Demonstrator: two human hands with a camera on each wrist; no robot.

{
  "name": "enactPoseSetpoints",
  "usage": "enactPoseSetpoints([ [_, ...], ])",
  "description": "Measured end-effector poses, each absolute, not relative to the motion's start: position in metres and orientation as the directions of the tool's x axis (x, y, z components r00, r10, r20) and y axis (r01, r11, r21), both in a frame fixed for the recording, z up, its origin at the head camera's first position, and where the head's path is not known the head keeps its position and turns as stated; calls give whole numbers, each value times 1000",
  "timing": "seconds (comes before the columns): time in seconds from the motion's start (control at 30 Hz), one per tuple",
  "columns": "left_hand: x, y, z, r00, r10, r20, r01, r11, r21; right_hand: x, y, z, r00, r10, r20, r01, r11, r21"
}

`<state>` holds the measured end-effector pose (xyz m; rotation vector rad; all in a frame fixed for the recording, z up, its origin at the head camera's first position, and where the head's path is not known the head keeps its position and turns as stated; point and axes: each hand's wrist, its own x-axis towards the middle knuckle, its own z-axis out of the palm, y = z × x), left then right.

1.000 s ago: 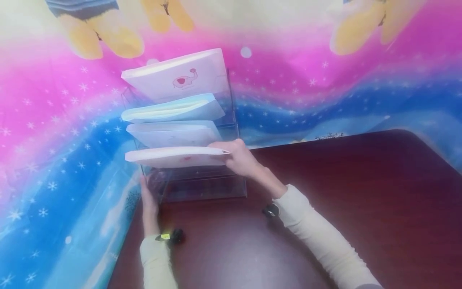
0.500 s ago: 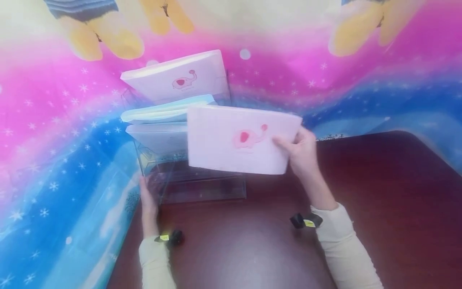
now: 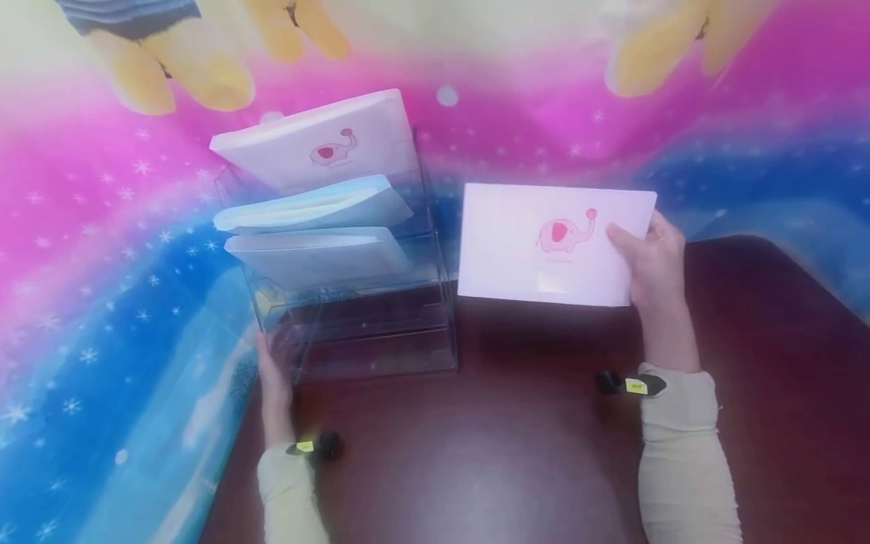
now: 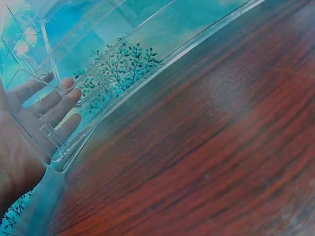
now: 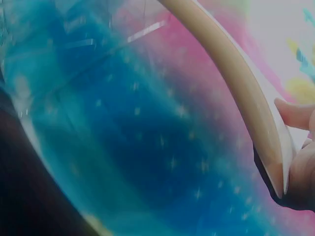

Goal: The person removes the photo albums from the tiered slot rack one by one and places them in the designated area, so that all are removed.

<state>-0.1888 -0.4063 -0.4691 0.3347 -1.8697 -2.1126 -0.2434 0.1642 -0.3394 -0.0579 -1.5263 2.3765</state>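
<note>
Touching the left side of a clear rack (image 3: 381,355) with the left hand (image 3: 275,378), its fingers straight and spread apart. Showing in the tiered rack, from back to front, a rear booklet (image 3: 299,155) printed with a pink elephant, a pale blue booklet (image 3: 306,208) and a front booklet (image 3: 313,257), all leaning. Clamping a white booklet (image 3: 557,245) by its right end in the right hand (image 3: 655,261), with the thumb over the cover and the fingers behind. Holding it just right of the rack, raised above the red-brown table (image 3: 476,453), with its cover turned to the head camera. Looking flat, wide and clean-edged there, with a pink elephant right of centre, raising a round shape on its trunk, and a small pale patch below.

Seeing from the left wrist what is blurred from the head: separate fingers behind clear plastic, beside a leafy print (image 4: 120,66). Seeing from the right wrist the same booklet edge-on, with a thick, curved tan page block (image 5: 236,83) under the white cover.
</note>
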Motion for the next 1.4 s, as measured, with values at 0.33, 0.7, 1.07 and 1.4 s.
enactPoseSetpoints([
  [0.33,-190,-409,-469,-934,-357,1,53,-135,989,-278,180,-388,-985,159,-68,82,84,-993],
  [0.7,-190,-409,-478,-938,-347,-3,45,-130,990,-293,172,-427,-986,96,-134,155,253,-955],
  [1.07,-194,-408,-474,-924,-380,36,98,-144,985,-302,179,-443,-982,-54,-179,166,179,-970],
  [1.4,-196,-408,-477,-929,-370,25,83,-142,986,-305,165,-454,-986,-6,-168,159,280,-947],
])
